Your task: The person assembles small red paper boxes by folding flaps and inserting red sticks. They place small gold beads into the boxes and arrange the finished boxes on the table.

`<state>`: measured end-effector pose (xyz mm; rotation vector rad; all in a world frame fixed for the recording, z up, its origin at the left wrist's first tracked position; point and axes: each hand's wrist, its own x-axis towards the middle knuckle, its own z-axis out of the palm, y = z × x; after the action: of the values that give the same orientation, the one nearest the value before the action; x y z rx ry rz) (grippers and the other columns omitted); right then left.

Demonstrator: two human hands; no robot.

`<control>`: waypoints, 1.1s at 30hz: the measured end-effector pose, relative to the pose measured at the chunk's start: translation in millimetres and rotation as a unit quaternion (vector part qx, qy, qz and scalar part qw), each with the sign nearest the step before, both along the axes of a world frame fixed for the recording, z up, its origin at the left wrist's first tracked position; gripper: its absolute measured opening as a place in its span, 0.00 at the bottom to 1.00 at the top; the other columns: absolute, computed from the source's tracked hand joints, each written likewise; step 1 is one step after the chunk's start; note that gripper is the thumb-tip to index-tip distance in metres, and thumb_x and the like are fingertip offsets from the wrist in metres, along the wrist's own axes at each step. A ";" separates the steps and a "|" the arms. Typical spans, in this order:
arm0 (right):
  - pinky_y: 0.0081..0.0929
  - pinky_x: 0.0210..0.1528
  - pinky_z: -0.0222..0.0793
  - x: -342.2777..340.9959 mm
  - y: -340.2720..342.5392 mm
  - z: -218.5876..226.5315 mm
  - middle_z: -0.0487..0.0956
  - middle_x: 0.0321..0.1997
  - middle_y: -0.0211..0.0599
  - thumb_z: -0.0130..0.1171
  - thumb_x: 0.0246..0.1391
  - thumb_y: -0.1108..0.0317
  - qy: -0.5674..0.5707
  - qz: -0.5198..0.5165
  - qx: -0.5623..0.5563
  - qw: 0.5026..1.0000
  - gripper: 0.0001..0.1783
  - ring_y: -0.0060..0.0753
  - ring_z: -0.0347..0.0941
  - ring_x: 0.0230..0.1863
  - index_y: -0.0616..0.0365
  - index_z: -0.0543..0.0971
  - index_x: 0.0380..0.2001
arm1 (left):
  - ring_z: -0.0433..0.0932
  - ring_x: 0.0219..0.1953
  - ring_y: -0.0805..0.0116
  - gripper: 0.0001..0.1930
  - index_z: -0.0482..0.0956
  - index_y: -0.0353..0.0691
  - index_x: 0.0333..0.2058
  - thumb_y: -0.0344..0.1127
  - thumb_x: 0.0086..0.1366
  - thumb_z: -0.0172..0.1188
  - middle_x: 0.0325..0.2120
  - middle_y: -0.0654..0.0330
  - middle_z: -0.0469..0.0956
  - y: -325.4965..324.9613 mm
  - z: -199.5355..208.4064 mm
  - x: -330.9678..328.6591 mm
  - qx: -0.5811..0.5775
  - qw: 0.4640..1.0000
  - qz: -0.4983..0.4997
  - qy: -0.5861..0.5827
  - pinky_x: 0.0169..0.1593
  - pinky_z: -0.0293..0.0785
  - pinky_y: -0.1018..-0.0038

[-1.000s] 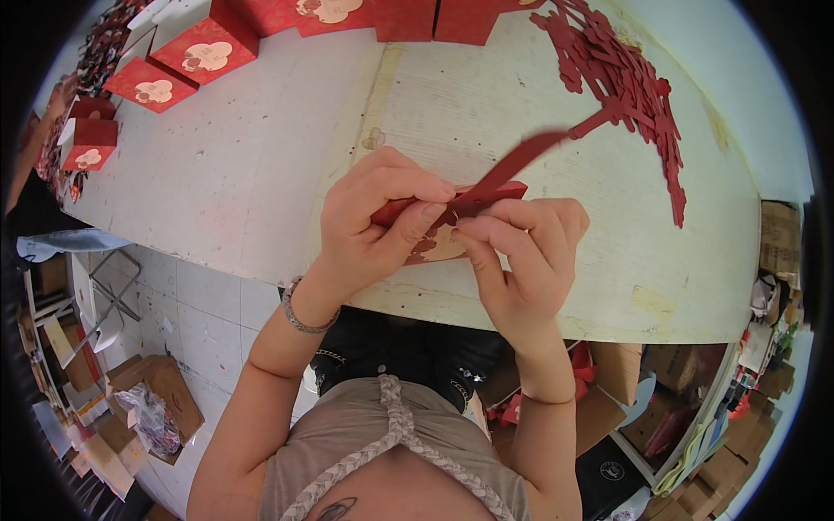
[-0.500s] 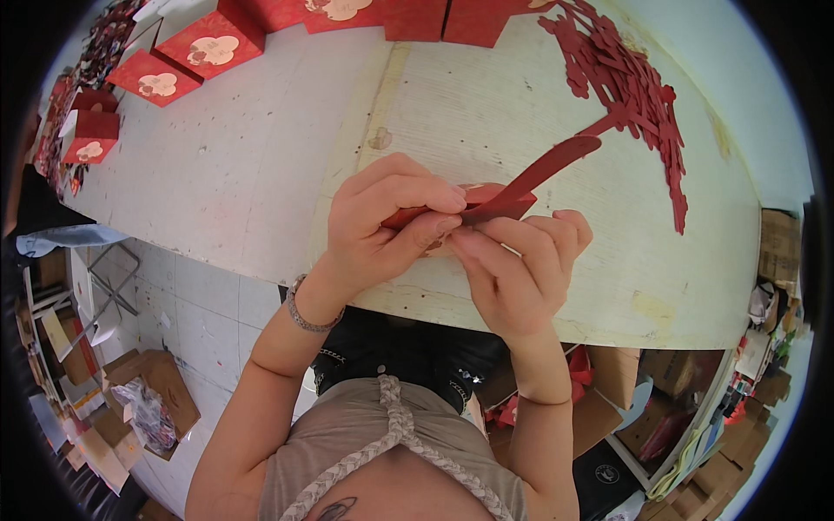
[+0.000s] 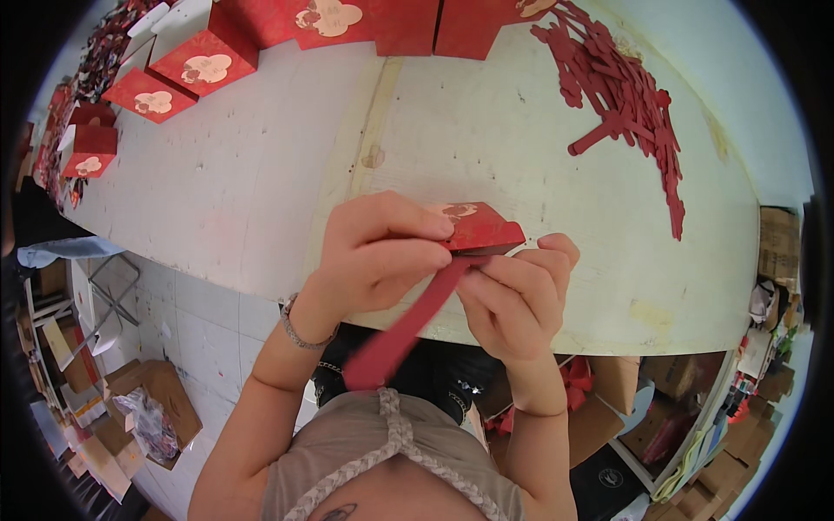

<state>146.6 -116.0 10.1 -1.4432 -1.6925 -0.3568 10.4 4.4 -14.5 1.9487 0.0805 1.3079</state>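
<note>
A small red folded carton (image 3: 482, 227) with a pale printed patch is tilted over the near part of the table. My left hand (image 3: 369, 252) pinches its left end between thumb and fingers. From the carton's near edge a dark red strip (image 3: 407, 330) with a rounded end hangs toward my body, its lower part blurred. My right hand (image 3: 519, 295) has its fingertips closed on the strip's upper end, right against the carton. My fingers cover the spot where strip and carton meet, so I cannot tell whether they are joined.
Many similar red strips lie in a heap (image 3: 630, 95) at the far right of the pale table (image 3: 261, 174). Red boxes (image 3: 201, 65) line its far edge and far left. An open brown carton (image 3: 156, 408) holding a plastic bag stands on the floor at left.
The strip has swung from pointing up and right to hanging down toward me. Both hands and the small carton have come slightly nearer, and the carton's printed face shows more.
</note>
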 end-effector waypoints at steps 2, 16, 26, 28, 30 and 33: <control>0.31 0.43 0.55 1.5 2.6 -0.7 0.73 0.33 0.22 0.69 0.29 0.72 0.028 0.021 0.002 0.999 0.16 0.26 0.64 0.31 0.50 0.81 0.28 | 0.79 0.31 0.62 0.09 0.79 0.41 0.29 0.22 0.47 0.64 0.32 0.57 0.78 -0.8 1.0 -2.9 0.012 1.000 0.004 0.012 0.37 0.79 0.72; 0.33 0.43 0.50 -5.0 2.6 14.7 0.74 0.32 0.24 0.70 0.33 0.72 0.065 0.022 -0.082 0.994 0.14 0.28 0.65 0.30 0.51 0.79 0.28 | 0.81 0.32 0.60 0.09 0.78 0.41 0.29 0.24 0.47 0.64 0.31 0.58 0.78 3.3 -4.6 -4.4 0.050 0.998 0.030 -0.013 0.36 0.81 0.69; 0.36 0.52 0.50 -10.4 -2.0 10.2 0.74 0.35 0.19 0.68 0.33 0.73 0.003 -0.023 -0.043 0.999 0.16 0.24 0.63 0.33 0.45 0.80 0.30 | 0.81 0.32 0.60 0.09 0.78 0.40 0.31 0.27 0.49 0.66 0.31 0.58 0.79 3.8 -2.8 -5.5 0.050 0.998 0.026 -0.015 0.35 0.81 0.70; 0.36 0.55 0.49 -12.7 -1.6 5.4 0.74 0.35 0.19 0.67 0.33 0.73 0.002 -0.017 -0.017 1.000 0.15 0.24 0.63 0.34 0.45 0.80 0.29 | 0.82 0.32 0.61 0.09 0.78 0.40 0.31 0.28 0.50 0.66 0.30 0.57 0.79 2.1 -2.7 -6.3 0.011 1.000 0.008 -0.022 0.35 0.81 0.71; 0.35 0.55 0.48 -14.4 0.4 2.4 0.73 0.36 0.18 0.66 0.33 0.73 0.021 -0.013 -0.027 0.999 0.15 0.23 0.62 0.34 0.44 0.81 0.29 | 0.82 0.32 0.61 0.09 0.77 0.40 0.32 0.29 0.51 0.66 0.30 0.57 0.80 2.6 -4.4 -7.6 -0.002 1.000 0.003 -0.025 0.35 0.80 0.71; 0.35 0.56 0.46 -11.7 0.1 4.2 0.73 0.36 0.15 0.65 0.32 0.73 0.014 -0.015 -0.038 0.999 0.16 0.22 0.62 0.35 0.43 0.82 0.30 | 0.82 0.32 0.61 0.10 0.76 0.39 0.32 0.30 0.52 0.67 0.30 0.57 0.80 3.7 -4.8 -7.0 0.003 1.000 0.004 -0.028 0.35 0.80 0.71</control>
<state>134.9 -115.9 14.3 -1.5226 -1.6794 -0.2898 3.4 8.1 -19.3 1.9170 0.0577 1.3686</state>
